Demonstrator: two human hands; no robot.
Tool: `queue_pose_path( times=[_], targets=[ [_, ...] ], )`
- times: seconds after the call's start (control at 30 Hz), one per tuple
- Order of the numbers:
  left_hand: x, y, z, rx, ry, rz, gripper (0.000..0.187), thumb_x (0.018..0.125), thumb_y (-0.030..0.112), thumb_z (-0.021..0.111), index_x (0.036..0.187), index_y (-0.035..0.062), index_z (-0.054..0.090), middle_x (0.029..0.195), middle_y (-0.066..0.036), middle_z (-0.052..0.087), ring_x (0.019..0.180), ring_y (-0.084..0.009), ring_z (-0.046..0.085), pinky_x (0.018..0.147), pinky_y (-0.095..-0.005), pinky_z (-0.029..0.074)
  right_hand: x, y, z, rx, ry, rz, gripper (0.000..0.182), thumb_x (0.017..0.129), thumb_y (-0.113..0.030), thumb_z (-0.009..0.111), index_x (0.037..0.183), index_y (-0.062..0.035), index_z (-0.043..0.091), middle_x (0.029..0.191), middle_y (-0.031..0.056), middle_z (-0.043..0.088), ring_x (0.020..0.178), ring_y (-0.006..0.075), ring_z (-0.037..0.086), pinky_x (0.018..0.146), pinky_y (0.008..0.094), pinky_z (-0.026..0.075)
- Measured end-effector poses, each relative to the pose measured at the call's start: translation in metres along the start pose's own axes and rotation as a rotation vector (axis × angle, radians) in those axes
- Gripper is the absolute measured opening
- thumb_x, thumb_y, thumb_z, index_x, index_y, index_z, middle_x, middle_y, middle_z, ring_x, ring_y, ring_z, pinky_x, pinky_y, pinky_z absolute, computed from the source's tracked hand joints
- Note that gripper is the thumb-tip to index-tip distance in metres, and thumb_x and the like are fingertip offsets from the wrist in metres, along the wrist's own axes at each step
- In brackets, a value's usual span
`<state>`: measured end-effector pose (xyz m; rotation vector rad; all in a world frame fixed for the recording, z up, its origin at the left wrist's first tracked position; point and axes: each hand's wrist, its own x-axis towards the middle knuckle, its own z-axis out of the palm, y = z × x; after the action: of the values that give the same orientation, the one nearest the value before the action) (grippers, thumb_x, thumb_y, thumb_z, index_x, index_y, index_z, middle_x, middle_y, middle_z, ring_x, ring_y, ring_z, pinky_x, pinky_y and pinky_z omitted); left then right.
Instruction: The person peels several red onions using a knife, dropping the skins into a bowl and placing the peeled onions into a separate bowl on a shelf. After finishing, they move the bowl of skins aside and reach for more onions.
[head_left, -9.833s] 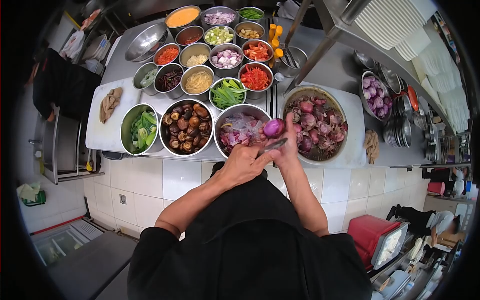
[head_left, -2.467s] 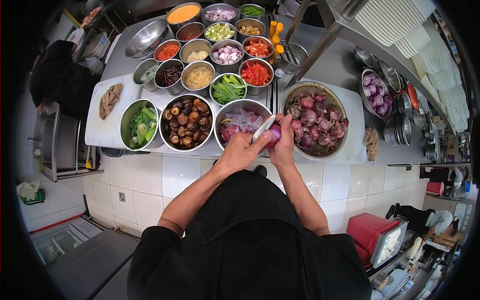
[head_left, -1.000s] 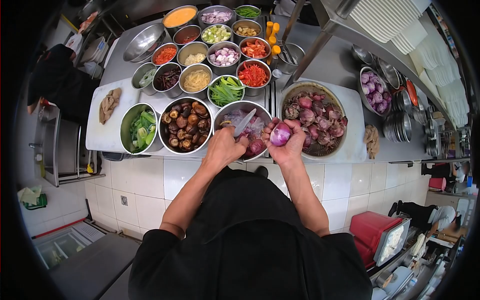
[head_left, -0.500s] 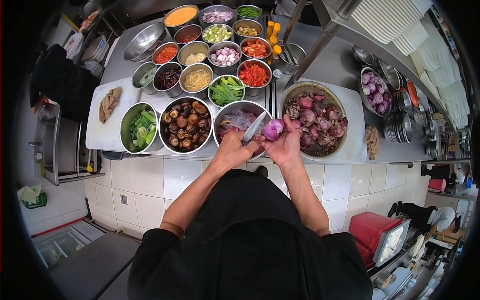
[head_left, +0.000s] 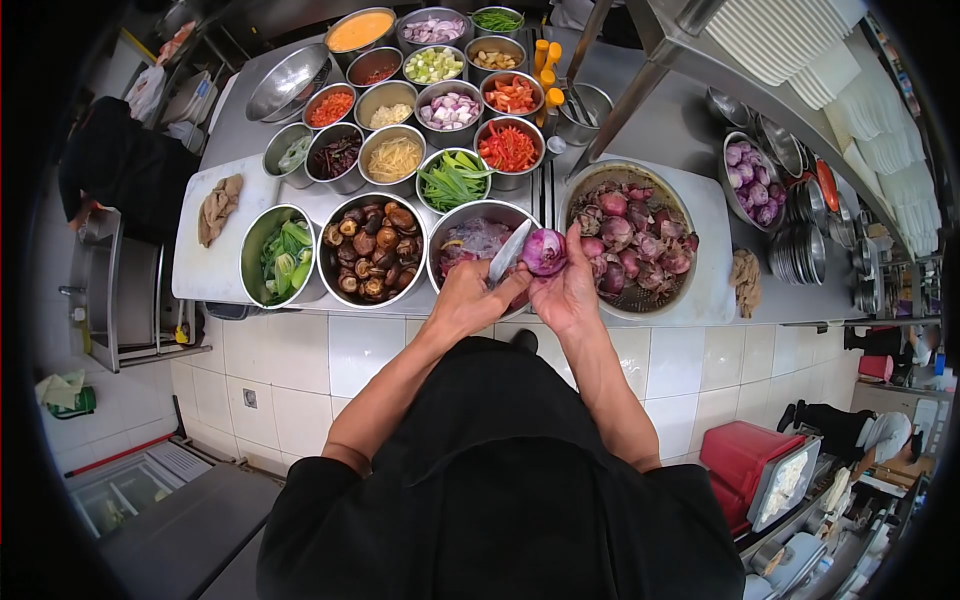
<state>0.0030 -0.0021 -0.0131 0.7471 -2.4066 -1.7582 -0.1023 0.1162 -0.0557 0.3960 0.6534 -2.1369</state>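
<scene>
My left hand (head_left: 466, 300) is closed round a knife (head_left: 510, 252), its broad blade pointing up and right. Between the fingers and thumb of my right hand (head_left: 566, 296) is a shiny purple onion (head_left: 544, 252), right beside the blade. Both hands are over the right rim of a steel pot (head_left: 440, 232) that holds purplish peelings in what looks like a bag or liquid. Just right of my right hand sits a wide perforated bowl (head_left: 680, 200) full of red onions with dry skins (head_left: 616, 233).
Left of the pot stand a pot of brown mushrooms (head_left: 372, 248) and one of leafy greens (head_left: 287, 255). Behind are several tins of cut vegetables (head_left: 449, 108). Brown cloths (head_left: 220, 210) lie at both sides. A bowl of peeled onions (head_left: 753, 182) is at right, below a plate shelf (head_left: 750, 60).
The onion has turned in my right hand and shifted slightly left. The knife stays in my left hand, almost unmoved.
</scene>
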Motion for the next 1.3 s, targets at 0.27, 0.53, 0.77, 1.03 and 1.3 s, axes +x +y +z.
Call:
queue_pose_path(
  times=[0.27, 0.53, 0.77, 1.03, 1.3],
  targets=[
    [0.002, 0.001, -0.003, -0.058, -0.027, -0.034, 0.042, 0.082, 0.035, 0.074, 0.077, -0.0055, 0.067, 0.059, -0.004, 0.057, 0.056, -0.0088, 0.049, 0.050, -0.0306, 0.039, -0.009, 0.000, 0.010, 0.068, -0.056, 0.005, 0.035, 0.091, -0.036, 0.059, 0.106, -0.0038, 0.059, 0.103, 0.0106, 0.066, 0.095, 0.0255, 0.063, 0.089, 0.0434, 0.051],
    [0.003, -0.004, 0.005, -0.103, -0.095, 0.043, 0.035, 0.083, 0.030, 0.072, 0.089, -0.0045, 0.071, 0.066, -0.012, 0.066, 0.062, -0.0130, 0.059, 0.059, -0.0320, 0.046, -0.009, 0.003, 0.017, -0.018, 0.047, 0.082, 0.034, 0.081, -0.023, 0.057, 0.107, -0.0013, 0.060, 0.103, 0.0129, 0.064, 0.096, 0.0285, 0.062, 0.092, 0.0458, 0.049],
    [0.004, 0.002, 0.001, -0.118, -0.106, -0.023, 0.035, 0.084, 0.030, 0.072, 0.090, -0.0045, 0.071, 0.067, -0.010, 0.066, 0.063, -0.0126, 0.058, 0.060, -0.0317, 0.046, -0.006, 0.001, 0.004, -0.098, 0.016, 0.130, 0.035, 0.082, -0.027, 0.052, 0.104, -0.0030, 0.062, 0.099, 0.0104, 0.064, 0.090, 0.0249, 0.061, 0.085, 0.0404, 0.051],
    [0.003, -0.009, 0.016, -0.141, -0.038, -0.012, 0.048, 0.082, 0.041, 0.074, 0.080, -0.0072, 0.069, 0.061, -0.010, 0.063, 0.059, -0.0131, 0.056, 0.056, -0.0334, 0.045, 0.003, 0.003, 0.002, 0.103, 0.018, 0.092, 0.036, 0.091, -0.033, 0.048, 0.108, -0.0046, 0.060, 0.101, 0.0132, 0.065, 0.098, 0.0292, 0.060, 0.093, 0.0444, 0.047],
    [0.003, -0.006, 0.014, -0.021, -0.069, -0.079, 0.056, 0.082, 0.049, 0.072, 0.078, -0.0062, 0.069, 0.060, -0.016, 0.062, 0.057, -0.0170, 0.059, 0.054, -0.0362, 0.046, 0.006, 0.005, -0.003, 0.150, -0.122, 0.074, 0.045, 0.098, -0.049, 0.043, 0.105, -0.0064, 0.058, 0.099, 0.0132, 0.064, 0.096, 0.0284, 0.060, 0.089, 0.0430, 0.048]
  ],
)
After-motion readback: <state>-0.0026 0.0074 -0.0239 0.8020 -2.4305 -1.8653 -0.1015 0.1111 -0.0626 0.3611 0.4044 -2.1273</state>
